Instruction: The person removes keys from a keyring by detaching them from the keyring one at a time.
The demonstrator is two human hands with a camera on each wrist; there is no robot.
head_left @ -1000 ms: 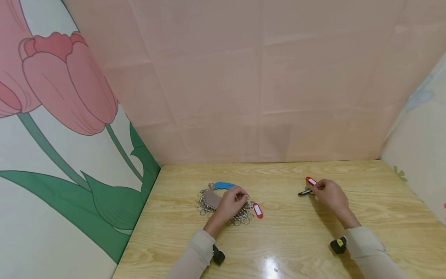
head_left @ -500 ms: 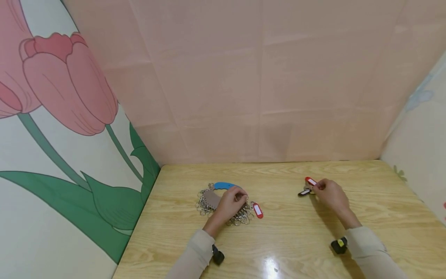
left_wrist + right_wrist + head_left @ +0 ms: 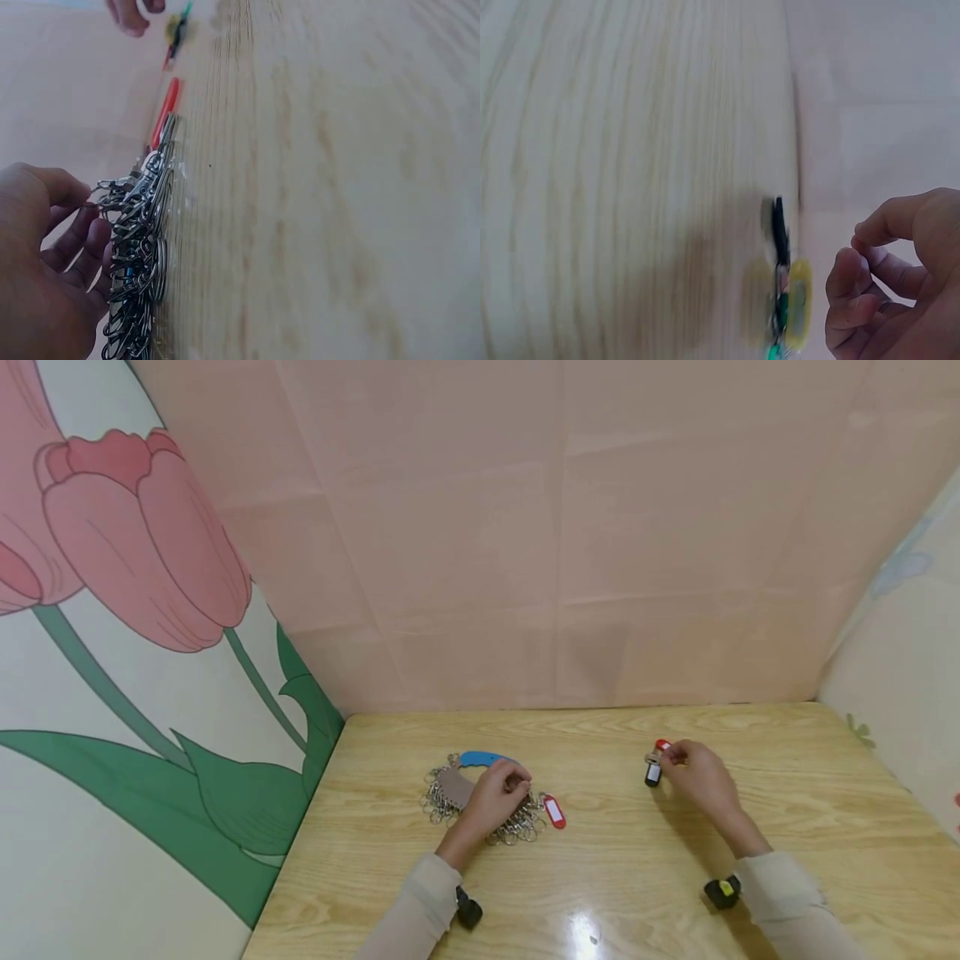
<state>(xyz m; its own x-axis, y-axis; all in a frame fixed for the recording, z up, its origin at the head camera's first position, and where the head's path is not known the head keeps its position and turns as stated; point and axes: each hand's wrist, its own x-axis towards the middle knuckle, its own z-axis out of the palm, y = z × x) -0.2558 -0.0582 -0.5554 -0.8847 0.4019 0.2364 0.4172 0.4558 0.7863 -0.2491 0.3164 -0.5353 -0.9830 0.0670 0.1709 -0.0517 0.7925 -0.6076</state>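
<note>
A key holder with a blue handle point(image 3: 483, 758) and a grey-brown plate point(image 3: 453, 787) lies on the table, fringed with several snap hooks and rings. My left hand point(image 3: 491, 797) covers part of it; thumb and finger pinch one snap hook point(image 3: 112, 201) in the left wrist view. From its right end extends a red key tag point(image 3: 553, 811). My right hand point(image 3: 705, 781) is just above a second bunch, with a black tag point(image 3: 653, 774) and a red tag point(image 3: 663, 745). Yellow point(image 3: 800, 304) and green point(image 3: 774, 350) pieces also show there, apart from my loosely bent fingers.
Both lie on a wood-grain table point(image 3: 600, 860) whose far edge meets a pink sheet point(image 3: 465, 543). A tulip-patterned panel point(image 3: 142, 543) stands along the left side and a pale panel point(image 3: 907, 668) along the right. Small black cameras are strapped at both wrists.
My right hand has shifted slightly left, and its fingers have come off the red tag. The black tag has swung to point toward me. The left hand stays nearly still.
</note>
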